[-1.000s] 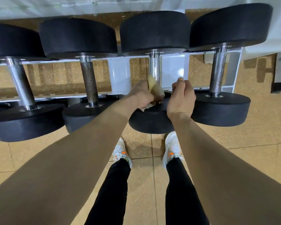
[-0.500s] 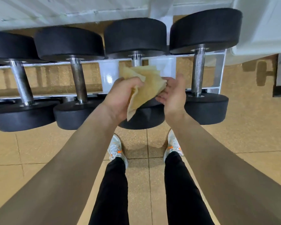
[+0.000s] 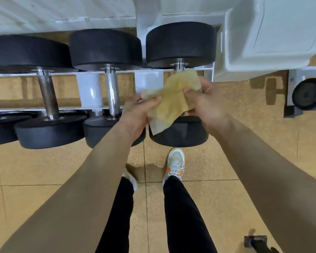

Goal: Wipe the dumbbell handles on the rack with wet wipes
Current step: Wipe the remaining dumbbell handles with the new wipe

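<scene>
The wipe (image 3: 173, 99), the left hand (image 3: 135, 115) and the right hand (image 3: 206, 105) hide most of the rightmost handle (image 3: 179, 66); only its top stub shows. The leftmost dumbbell (image 3: 0, 126) is cut off at the edge. The left shoe (image 3: 132, 179) is blurred. I can't make out the dark object (image 3: 255, 241) at the bottom.

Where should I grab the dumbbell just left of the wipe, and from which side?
Take the bare steel handle at its middle, from above, the left hand with the wipe curling across the bar. It lies flat on the rack, pointing away from you, and wide black heads cap both ends, so likely only the mid-span is open.
</scene>
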Action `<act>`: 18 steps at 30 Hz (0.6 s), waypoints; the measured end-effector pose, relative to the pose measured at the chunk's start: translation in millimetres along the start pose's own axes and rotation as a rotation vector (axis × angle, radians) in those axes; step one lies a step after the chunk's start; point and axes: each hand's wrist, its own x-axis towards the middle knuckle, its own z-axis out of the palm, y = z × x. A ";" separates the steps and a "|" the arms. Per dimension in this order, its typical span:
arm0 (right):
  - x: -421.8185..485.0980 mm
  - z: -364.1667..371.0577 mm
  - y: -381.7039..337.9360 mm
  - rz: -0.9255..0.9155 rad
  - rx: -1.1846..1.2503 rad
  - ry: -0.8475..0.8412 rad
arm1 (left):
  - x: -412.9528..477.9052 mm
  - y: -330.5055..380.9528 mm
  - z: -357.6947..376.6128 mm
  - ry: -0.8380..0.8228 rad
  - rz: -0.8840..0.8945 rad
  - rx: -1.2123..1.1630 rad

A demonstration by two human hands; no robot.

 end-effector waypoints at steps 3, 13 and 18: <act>18.4 -11.5 5.2 0.058 0.043 0.083 | 20.4 1.6 9.3 0.217 0.051 0.064; 55.7 -23.0 28.4 0.069 -0.479 0.673 | 46.4 2.2 44.2 0.610 0.054 0.173; 65.7 18.3 16.9 0.114 -0.415 0.155 | 23.7 -40.0 59.2 0.668 0.027 0.403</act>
